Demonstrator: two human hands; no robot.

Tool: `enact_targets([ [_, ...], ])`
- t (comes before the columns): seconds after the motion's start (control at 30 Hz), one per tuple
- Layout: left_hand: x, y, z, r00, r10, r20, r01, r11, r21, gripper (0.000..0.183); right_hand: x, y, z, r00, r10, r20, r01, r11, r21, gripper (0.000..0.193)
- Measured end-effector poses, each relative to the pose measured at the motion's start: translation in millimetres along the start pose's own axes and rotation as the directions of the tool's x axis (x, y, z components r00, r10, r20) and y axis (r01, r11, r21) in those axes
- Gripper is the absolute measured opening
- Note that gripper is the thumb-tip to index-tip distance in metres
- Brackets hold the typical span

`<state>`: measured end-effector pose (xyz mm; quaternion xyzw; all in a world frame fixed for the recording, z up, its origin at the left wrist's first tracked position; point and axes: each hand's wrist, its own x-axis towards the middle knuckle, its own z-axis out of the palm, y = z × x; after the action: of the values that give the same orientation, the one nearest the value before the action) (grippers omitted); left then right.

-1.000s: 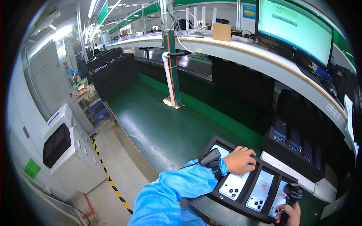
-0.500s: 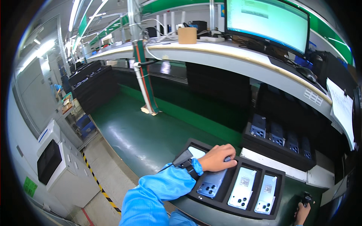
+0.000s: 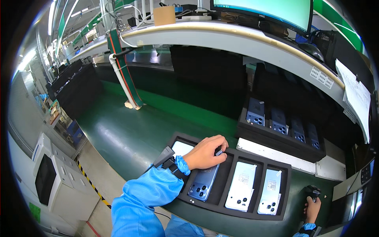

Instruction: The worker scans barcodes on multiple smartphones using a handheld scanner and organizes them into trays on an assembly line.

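A black foam tray (image 3: 221, 197) with long slots lies on the green bench in front of me. My left hand (image 3: 207, 152) is closed around the upper end of a dark blue smartphone (image 3: 203, 185), which lies camera side up in its slot. Two pale smartphones with labels on their backs, a white one (image 3: 240, 185) and a light blue one (image 3: 270, 193), fill the slots to the right. Another pale phone (image 3: 182, 148) is partly hidden behind my left wrist. At the lower right my right hand (image 3: 312, 210) grips a black handheld barcode scanner (image 3: 313, 192).
Behind the tray, another black foam tray (image 3: 282, 141) holds several dark blue phones beside a white ledge (image 3: 272, 156). A shelf (image 3: 237, 35) with a monitor (image 3: 268, 12) and mouse (image 3: 311, 51) overhangs the bench. A post (image 3: 123, 75) stands at the left.
The whole view has shifted, so the bench and trays sit further left and higher. My right hand and the scanner show more fully. My left hand stays on the dark blue phone.
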<state>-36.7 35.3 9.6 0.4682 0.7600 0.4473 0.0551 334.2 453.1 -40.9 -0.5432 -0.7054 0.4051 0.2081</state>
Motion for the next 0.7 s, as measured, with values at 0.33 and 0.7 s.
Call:
enact_targets([
  [0.33, -2, -2, 1, 1.0, 0.002, 0.003, -0.002, 1.0, -0.019, 0.023, -2, -6, 1, 1.0, 0.001, -0.023, -0.001, 1.0, 0.001, 0.016],
  [0.7, 0, -9, 5, 0.995, 0.083, -0.057, -0.082, 0.996, 0.018, 0.027, 35, 41, -8, 0.997, -0.072, -0.041, 0.073, 0.997, 0.019, 0.017],
])
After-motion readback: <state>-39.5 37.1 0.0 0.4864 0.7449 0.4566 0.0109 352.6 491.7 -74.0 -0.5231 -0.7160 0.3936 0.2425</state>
